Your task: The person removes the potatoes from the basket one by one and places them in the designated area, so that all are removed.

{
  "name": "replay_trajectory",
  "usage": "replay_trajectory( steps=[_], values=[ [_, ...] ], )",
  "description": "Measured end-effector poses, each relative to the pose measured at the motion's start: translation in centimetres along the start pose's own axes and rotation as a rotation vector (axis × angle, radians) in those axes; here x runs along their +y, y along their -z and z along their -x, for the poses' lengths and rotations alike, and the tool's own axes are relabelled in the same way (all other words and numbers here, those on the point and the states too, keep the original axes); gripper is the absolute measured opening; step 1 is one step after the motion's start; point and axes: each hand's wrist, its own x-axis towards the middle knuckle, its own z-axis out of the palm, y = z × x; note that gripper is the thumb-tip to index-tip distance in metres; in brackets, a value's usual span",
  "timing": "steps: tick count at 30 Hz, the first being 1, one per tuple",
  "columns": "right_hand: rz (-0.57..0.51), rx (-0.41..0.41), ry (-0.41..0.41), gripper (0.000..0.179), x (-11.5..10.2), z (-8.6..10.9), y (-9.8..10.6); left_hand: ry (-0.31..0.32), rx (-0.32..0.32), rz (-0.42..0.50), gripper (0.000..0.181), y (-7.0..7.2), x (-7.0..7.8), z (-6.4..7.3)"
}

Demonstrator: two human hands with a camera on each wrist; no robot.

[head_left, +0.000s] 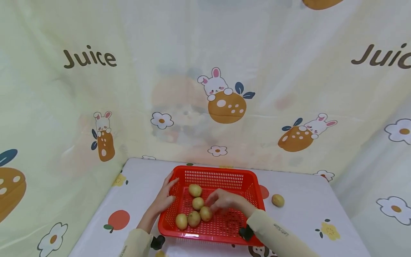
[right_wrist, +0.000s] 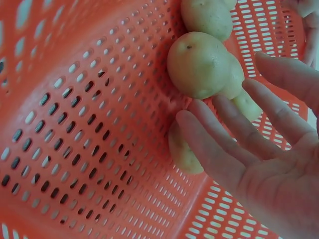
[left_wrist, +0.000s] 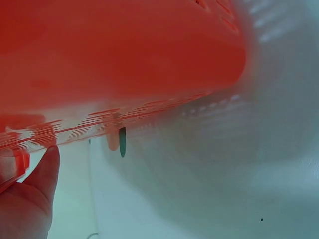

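A red plastic basket (head_left: 221, 233) with slotted walls stands on the table. Inside it, several pale yellow potatoes (head_left: 181, 221) lie toward the left half. My left hand (head_left: 163, 199) touches the basket's left side, its fingers fairly straight at the rim; a digit meets the wall in the left wrist view. Over the basket, my right hand (head_left: 223, 200) is beside the potatoes. The right wrist view shows its fingers (right_wrist: 214, 149) spread and fairly straight, close to a potato (right_wrist: 197, 64), with nothing gripped. Whether the fingertips touch a potato, I cannot tell.
One potato (head_left: 278, 200) lies on the tablecloth, right of the basket. The white tablecloth (head_left: 305, 200) has printed fruit and flowers. A printed curtain (head_left: 192, 43) hangs behind the table and along its sides.
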Motion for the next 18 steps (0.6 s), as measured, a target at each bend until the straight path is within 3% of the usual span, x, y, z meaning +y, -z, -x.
replay_trajectory(
  steps=[18],
  values=[
    [0.036, -0.042, 0.031, 0.035, -0.9, -2.1, -1.4, -0.049, 0.016, -0.033, 0.071, 0.1, -0.6, -0.2]
  ],
)
